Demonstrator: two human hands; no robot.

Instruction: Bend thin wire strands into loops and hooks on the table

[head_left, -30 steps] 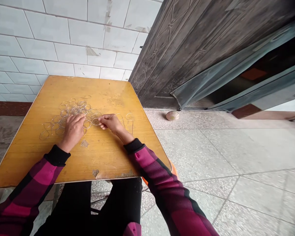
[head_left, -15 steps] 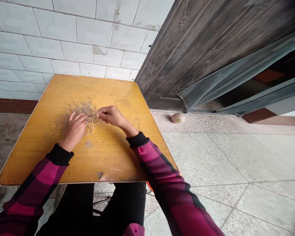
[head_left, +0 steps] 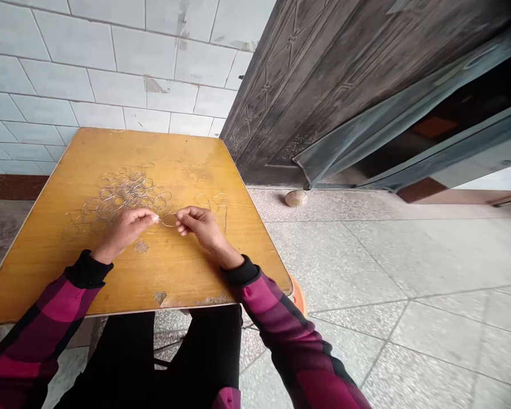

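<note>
Between my two hands a thin wire ring [head_left: 167, 225] is held over the table. My left hand [head_left: 130, 227] pinches its left side between thumb and forefinger. On its right side, my right hand [head_left: 199, 225] grips it with thumb and fingertips, the other fingers curled in. Just beyond my left hand lies a loose, tangled pile of shiny wire rings [head_left: 125, 190]. To the right of my right hand, a few separate wire pieces [head_left: 213, 199] rest on the wood, one of them nearly straight. All of this is on a yellow wooden table [head_left: 170, 272] with worn patches.
A white tiled wall [head_left: 97, 85] stands behind the table, with a dark carved wooden door [head_left: 289, 85] at its right. A grey curtain [head_left: 336, 159] hangs in the doorway. On the floor lies a roundish pale object [head_left: 296, 197]. Something orange [head_left: 298, 295] shows below the table's right corner.
My left hand has come off the pile and towards me, now pinching a wire ring. My right hand has moved slightly nearer me with the wire. The view has shifted a little right.
</note>
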